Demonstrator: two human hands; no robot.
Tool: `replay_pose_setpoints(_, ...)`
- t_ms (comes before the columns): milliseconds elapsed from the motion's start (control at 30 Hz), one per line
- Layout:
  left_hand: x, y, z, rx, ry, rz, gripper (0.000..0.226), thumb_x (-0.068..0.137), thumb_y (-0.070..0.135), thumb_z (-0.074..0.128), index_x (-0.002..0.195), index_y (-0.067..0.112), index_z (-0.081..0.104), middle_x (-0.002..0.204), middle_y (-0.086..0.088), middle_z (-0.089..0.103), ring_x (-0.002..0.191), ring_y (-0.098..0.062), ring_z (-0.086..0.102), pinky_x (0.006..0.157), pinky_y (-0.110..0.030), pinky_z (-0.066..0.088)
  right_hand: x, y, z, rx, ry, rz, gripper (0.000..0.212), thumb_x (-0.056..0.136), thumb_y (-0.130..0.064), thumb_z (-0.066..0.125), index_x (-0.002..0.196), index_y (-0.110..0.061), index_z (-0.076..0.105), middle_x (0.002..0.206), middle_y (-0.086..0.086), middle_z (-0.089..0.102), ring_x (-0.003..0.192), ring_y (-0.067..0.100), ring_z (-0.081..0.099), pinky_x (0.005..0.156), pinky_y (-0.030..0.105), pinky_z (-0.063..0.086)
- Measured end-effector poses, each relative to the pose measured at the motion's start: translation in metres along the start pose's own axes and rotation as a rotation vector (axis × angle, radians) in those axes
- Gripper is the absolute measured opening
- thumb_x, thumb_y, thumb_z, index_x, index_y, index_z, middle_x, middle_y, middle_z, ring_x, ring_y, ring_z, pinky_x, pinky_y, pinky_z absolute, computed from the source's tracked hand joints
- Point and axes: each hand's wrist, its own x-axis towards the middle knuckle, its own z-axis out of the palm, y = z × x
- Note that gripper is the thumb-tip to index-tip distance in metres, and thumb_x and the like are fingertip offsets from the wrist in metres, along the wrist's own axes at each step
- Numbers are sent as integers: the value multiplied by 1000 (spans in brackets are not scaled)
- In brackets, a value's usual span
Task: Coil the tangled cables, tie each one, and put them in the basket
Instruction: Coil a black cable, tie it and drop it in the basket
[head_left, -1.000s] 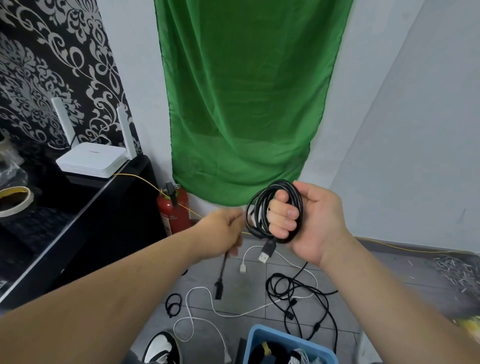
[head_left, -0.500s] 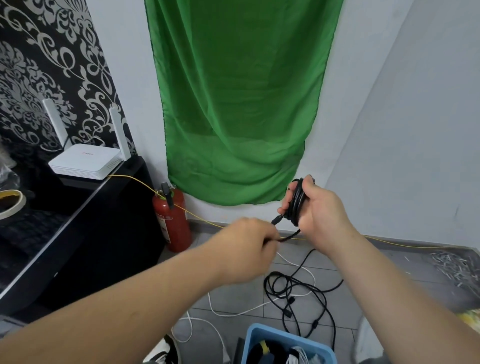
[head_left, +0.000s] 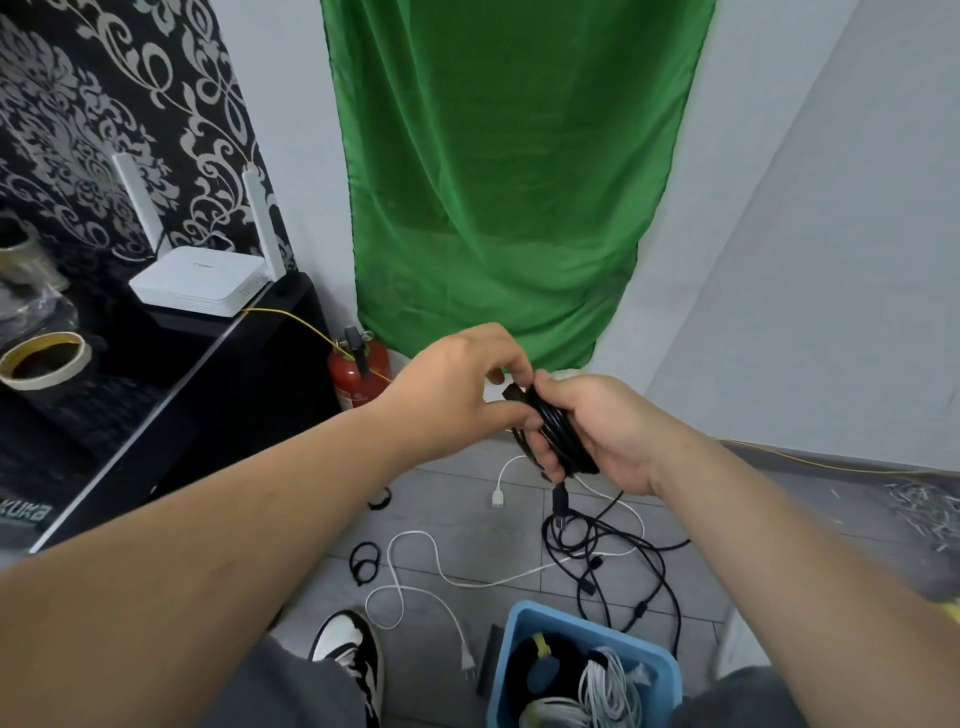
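Loose black cables (head_left: 590, 586) and a white cable (head_left: 497, 499) sprawl beyond the blue basket (head_left: 571, 623). The right hand (head_left: 597, 431) grips a tight black coil (head_left: 558, 434); the left hand (head_left: 462, 384) pinches its end.

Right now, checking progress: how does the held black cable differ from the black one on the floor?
The held cable is coiled in the right hand; the floor cable lies in a loose tangle. The held cable is off the tiles; the floor cable crosses a white cable. Both are black.
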Motion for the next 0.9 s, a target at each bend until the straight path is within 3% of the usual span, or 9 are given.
replay_pose_setpoints(133,-5,1,0,-139,-155,-167,43,80,31,86,112,29,57,115,18,64,109,2,60,94,-38,53,-1,-2,3,-16,-118,89,54,107,-47,26,68,-16,46,59,4,41,48,19,33,49,29,28)
replay_pose_setpoints(267,-12,4,-3,-417,-296,-248,51,89,30,75,130,29,44,114,6,73,108,-17,69,101,-47,53,0,-6,2,74,-252,108,62,102,-55,15,67,-16,47,58,6,38,48,18,28,48,28,21)
replay_pose_setpoints(433,-12,12,-3,-139,-283,-217,50,100,36,64,146,33,44,110,8,68,99,-9,65,91,-22,51,9,-1,-2,172,-221,113,69,106,-54,21,91,-6,67,71,23,64,44,18,39,38,21,25)
replay_pose_setpoints(500,-15,12,1,-74,-295,-211,43,104,36,57,146,28,50,113,8,67,100,-7,62,87,-15,47,13,2,0,214,-116,111,47,108,-40,33,101,-6,65,68,14,64,43,15,42,36,20,28)
replay_pose_setpoints(600,-21,4,3,-126,-285,-224,36,106,31,52,142,27,56,118,8,68,107,-7,62,93,-17,47,13,3,3,224,-50,53,26,106,-25,43,105,-8,63,69,7,61,51,18,53,42,26,40)
replay_pose_setpoints(700,-28,-6,0,-141,-218,-326,32,107,31,51,137,27,60,114,5,69,106,-12,64,82,-11,46,15,9,2,192,-12,-92,32,101,-26,59,118,1,64,96,16,73,79,28,71,70,37,56)
replay_pose_setpoints(800,-40,-12,-2,-305,-149,-500,25,107,30,51,124,21,65,107,-9,71,94,-23,72,68,-15,57,15,24,11,-50,4,-175,48,81,-36,78,117,-7,69,109,15,77,105,33,73,94,47,55)
replay_pose_setpoints(833,-48,-12,-1,-378,-139,-556,23,107,30,51,121,18,66,106,-15,71,91,-28,74,67,-24,62,14,30,19,-129,-14,-160,50,76,-39,79,114,-8,70,108,15,77,104,32,73,92,46,57)
replay_pose_setpoints(900,-58,-15,2,-434,-132,-608,24,107,30,52,119,16,66,108,-20,70,91,-32,74,66,-35,65,14,39,31,-211,-42,-131,46,81,-41,77,110,-7,70,99,11,78,87,27,73,69,35,59)
